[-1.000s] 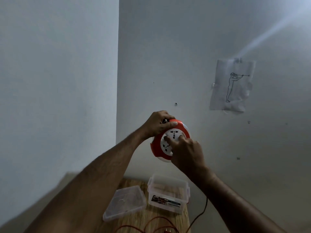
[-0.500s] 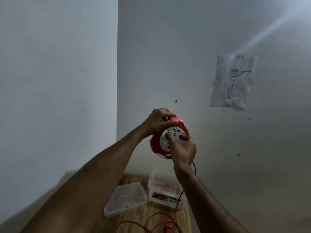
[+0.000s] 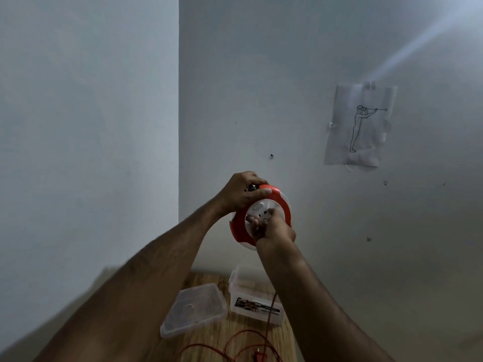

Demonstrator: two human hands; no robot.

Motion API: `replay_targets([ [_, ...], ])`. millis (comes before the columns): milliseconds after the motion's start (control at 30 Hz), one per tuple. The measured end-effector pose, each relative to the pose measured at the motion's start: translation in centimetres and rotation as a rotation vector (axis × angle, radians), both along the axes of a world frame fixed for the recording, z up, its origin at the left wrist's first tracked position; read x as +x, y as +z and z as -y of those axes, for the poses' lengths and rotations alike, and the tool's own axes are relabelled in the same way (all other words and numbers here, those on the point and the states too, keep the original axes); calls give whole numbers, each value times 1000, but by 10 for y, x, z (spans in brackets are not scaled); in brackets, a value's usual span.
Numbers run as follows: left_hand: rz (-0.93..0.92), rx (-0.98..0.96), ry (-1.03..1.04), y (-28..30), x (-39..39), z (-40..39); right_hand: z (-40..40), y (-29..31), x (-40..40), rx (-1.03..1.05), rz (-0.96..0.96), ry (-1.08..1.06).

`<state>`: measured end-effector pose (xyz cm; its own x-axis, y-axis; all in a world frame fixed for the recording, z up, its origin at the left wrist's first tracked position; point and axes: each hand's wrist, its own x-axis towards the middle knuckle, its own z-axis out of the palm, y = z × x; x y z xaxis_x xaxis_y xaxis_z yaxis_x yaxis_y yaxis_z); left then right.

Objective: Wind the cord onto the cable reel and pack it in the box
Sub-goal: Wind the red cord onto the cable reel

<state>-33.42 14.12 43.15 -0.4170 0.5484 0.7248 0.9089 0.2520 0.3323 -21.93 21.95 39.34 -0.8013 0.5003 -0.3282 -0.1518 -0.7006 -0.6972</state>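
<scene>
Below, red cord (image 3: 236,343) lies looped on the wooden table (image 3: 209,340), near a clear lid (image 3: 194,309) and an open box (image 3: 254,301). Higher, the left hand (image 3: 241,192) grips the cable reel (image 3: 283,205) by its red rim; the right hand (image 3: 274,228) pinches its white hub. A drawing (image 3: 359,125) hangs on the wall behind.

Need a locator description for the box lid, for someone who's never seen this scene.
Find the wooden table at the bottom. Two clear plastic items lie there; the lid is the flat, shallow one on the left. The box beside it is taller and labelled.
</scene>
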Motion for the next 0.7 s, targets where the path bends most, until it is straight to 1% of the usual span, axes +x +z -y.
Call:
replay_targets([
  [33,4,13,1,1,0,1,-1,0,2,81,-13,7],
  [67,5,23,0,2,-1,2,0,-1,5,216,-32,6],
  [100,4,28,0,3,0,3,0,-4,7,430,-60,-31],
  [133,2,27,1,5,0,4,-2,-10,7,721,-102,-106],
  [233,9,15,-5,7,1,7,-19,-29,6,1756,-258,-421],
  [267,10,14,-9,7,1,8,-26,-35,4,2051,-271,-456],
  [300,12,16,-16,8,1,9,-31,-40,4,2267,-251,-459],
  [333,18,17,-22,8,0,10,-35,-43,6,2399,-212,-440],
  [367,24,18,-24,8,-1,11,-38,-45,9,2473,-183,-413],
  [433,22,15,-22,7,-1,11,-45,-44,13,2540,-156,-363],
  [600,19,-6,-19,6,2,8,-61,-35,13,2604,-133,-345],
  [700,15,-22,-16,8,3,5,-66,-36,8,2662,-163,-307],
])
